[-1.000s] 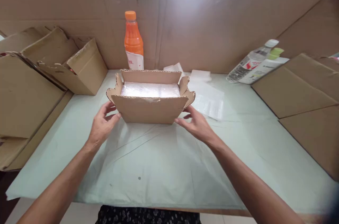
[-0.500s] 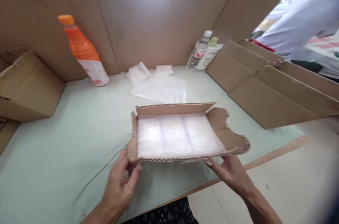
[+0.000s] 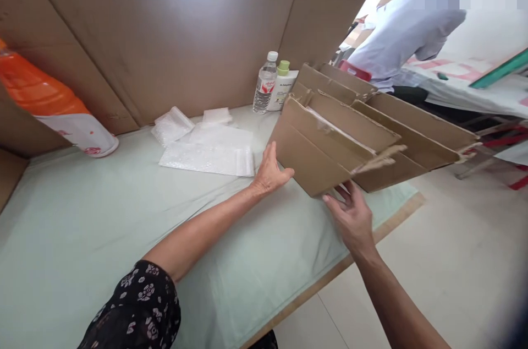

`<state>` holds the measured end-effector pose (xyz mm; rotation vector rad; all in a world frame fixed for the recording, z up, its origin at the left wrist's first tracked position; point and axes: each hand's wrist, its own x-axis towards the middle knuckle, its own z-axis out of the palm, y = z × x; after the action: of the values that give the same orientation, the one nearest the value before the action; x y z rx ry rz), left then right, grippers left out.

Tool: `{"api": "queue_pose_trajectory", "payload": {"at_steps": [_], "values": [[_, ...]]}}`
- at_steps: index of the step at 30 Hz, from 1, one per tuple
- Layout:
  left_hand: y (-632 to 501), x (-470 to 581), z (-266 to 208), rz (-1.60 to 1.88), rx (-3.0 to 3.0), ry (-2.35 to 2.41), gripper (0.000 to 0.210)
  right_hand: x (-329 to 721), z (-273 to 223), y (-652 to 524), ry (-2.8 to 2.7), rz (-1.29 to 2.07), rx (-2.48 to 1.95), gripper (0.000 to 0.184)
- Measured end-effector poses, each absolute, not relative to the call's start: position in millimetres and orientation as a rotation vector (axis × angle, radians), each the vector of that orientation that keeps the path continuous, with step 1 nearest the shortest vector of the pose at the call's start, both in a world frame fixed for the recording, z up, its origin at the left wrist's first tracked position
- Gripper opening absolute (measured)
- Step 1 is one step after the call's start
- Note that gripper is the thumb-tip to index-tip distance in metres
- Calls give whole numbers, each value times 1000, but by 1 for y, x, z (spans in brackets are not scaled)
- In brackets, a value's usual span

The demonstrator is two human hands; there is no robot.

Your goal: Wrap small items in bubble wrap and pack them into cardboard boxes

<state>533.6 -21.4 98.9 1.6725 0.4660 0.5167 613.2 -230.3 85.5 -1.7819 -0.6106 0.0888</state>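
Note:
A shallow cardboard box [image 3: 313, 145] is tipped up on its side at the right of the table, its open top facing away from me. My right hand [image 3: 350, 214] grips its lower right corner, with thumb and fingers at the edge. My left hand [image 3: 274, 170] is by the box's left side, fingers stretched and thumb apart; fingertips seem to touch the cardboard. A sliver of white shows inside; most of the contents are hidden. Right behind it stand other open cardboard boxes [image 3: 406, 142] in a row.
Clear plastic bubble sheets [image 3: 206, 156] lie at mid-table. A water bottle [image 3: 265, 85] and a white bottle with green cap [image 3: 282, 87] stand at the back, before a tall cardboard wall [image 3: 185, 35]. An orange bottle [image 3: 53, 101] is at left. A person [image 3: 404, 35] works beyond.
The box has gone from lying flat before me to tipped up at the right against the other boxes. My left hand has let go of its corner and spread. The view has swung right.

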Motion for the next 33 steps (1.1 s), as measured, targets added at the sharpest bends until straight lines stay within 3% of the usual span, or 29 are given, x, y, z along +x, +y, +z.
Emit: {"api": "queue_pose_trajectory", "payload": {"at_steps": [12, 25, 33], "values": [[44, 618, 72, 434, 1820, 364, 103, 712, 45, -136, -842, 19, -1805, 83], [59, 630, 63, 324, 2069, 376, 103, 722, 39, -133, -936, 164, -1860, 80], [16, 570, 90, 203, 2299, 279, 74, 718, 45, -129, -745, 88, -1919, 57]]}}
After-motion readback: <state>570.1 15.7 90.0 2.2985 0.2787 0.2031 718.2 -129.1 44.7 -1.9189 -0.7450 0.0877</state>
